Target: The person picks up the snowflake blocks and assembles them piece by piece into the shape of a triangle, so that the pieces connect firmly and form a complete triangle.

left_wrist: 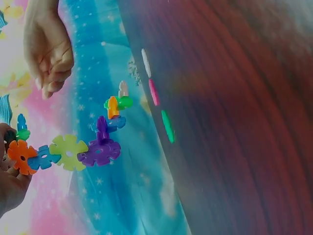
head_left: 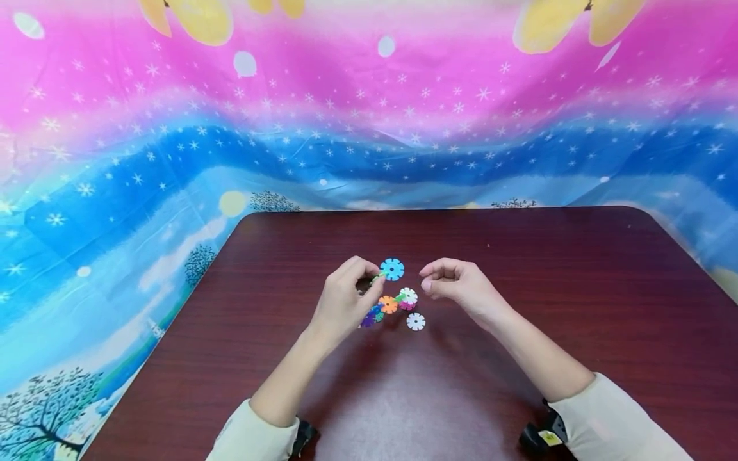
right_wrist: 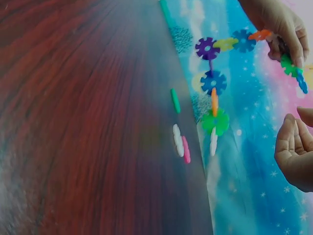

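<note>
The disc chain (left_wrist: 61, 148) hangs above the table (head_left: 548, 256), pinched near its blue-and-green end by the left hand (head_left: 346, 298); the right hand (head_left: 469, 291), fingers loosely bent and seemingly with nothing in them, is just right of the chain. Because much of its weight hangs beyond that pinch, a shallow joint could slip, dropping pieces among the 3 loose discs (left_wrist: 154, 92) below it

Left grip (head_left: 344, 299) pinching notched discs (head_left: 392, 299) — right grip (head_left: 463, 286) near, brown table (head_left: 576, 282), snowflake backdrop (head_left: 357, 109)
</note>
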Available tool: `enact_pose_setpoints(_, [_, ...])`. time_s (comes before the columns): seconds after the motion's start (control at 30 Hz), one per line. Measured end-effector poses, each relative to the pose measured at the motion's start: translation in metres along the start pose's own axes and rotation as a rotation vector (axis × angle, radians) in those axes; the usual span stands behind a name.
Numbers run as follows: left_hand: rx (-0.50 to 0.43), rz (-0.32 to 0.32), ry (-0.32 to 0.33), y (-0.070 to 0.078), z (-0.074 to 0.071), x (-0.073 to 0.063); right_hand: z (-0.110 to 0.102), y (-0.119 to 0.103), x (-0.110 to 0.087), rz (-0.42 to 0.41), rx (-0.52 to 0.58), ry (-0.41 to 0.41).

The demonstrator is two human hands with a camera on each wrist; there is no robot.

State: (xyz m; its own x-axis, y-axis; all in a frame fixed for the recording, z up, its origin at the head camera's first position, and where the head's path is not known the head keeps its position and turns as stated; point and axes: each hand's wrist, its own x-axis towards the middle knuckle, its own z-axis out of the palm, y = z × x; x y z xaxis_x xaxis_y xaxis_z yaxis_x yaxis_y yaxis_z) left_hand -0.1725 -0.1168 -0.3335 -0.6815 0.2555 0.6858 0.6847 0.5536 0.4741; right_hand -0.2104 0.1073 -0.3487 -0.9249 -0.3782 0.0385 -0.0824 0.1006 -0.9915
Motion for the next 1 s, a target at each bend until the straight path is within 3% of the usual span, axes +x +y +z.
enact_pose_setpoints(0.27, [0.003, -0.038, 0.078, -0.005, -0.018, -0.001, 0.003, 0.016, 0.009, -0.148, -0.5, -0.049])
enact_pose_setpoints(0.57, [-0.019, -0.071, 0.103, -0.005, -0.028, 0.0, 0.008, 0.023, 0.015, -0.079, -0.897, -0.32])
enact_pose_setpoints(0.77, [-0.019, -0.053, 0.132, -0.008, -0.031, -0.001, 0.01, 0.027, 0.019, -0.076, -1.054, -0.383])
enact_pose_setpoints(1.0, [-0.012, -0.05, 0.161, -0.008, -0.033, 0.001, 0.015, 0.034, 0.023, -0.089, -1.089, -0.336])
